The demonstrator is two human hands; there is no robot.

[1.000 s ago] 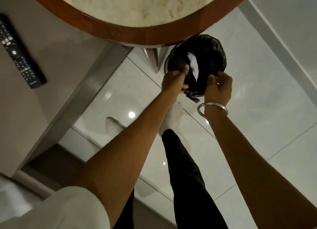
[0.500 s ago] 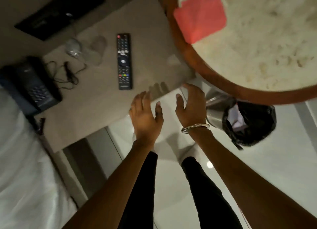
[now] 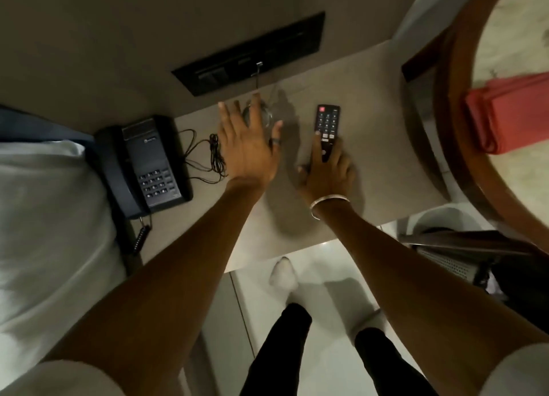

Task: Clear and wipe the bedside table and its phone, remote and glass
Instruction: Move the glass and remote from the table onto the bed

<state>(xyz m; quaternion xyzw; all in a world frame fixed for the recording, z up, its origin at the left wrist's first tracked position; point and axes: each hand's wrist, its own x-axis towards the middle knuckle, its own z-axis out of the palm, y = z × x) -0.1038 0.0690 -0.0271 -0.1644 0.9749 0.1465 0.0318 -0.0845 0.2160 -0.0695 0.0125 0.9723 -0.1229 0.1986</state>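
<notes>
The beige bedside table point(image 3: 386, 146) holds a black phone point(image 3: 148, 164) at its left, a clear glass point(image 3: 265, 115) near the wall and a black remote point(image 3: 326, 119) to the right of the glass. My left hand point(image 3: 246, 149) hovers over the glass with fingers spread, hiding most of it; whether it touches the glass I cannot tell. My right hand point(image 3: 326, 175) lies on the remote's lower half, index finger along the top, thumb and other fingers at its sides.
A thin black cable point(image 3: 205, 155) lies coiled between phone and glass. A black switch panel point(image 3: 249, 54) sits on the wall behind. A round wood-rimmed table point(image 3: 445, 128) carrying a folded red cloth point(image 3: 511, 113) overhangs at right, above a bin point(image 3: 445, 217). White bedding point(image 3: 44, 217) is at left.
Both hands left the black-lined bin and rose to the bedside table. The left hand now spreads over the glass and the right hand has come down on the remote.
</notes>
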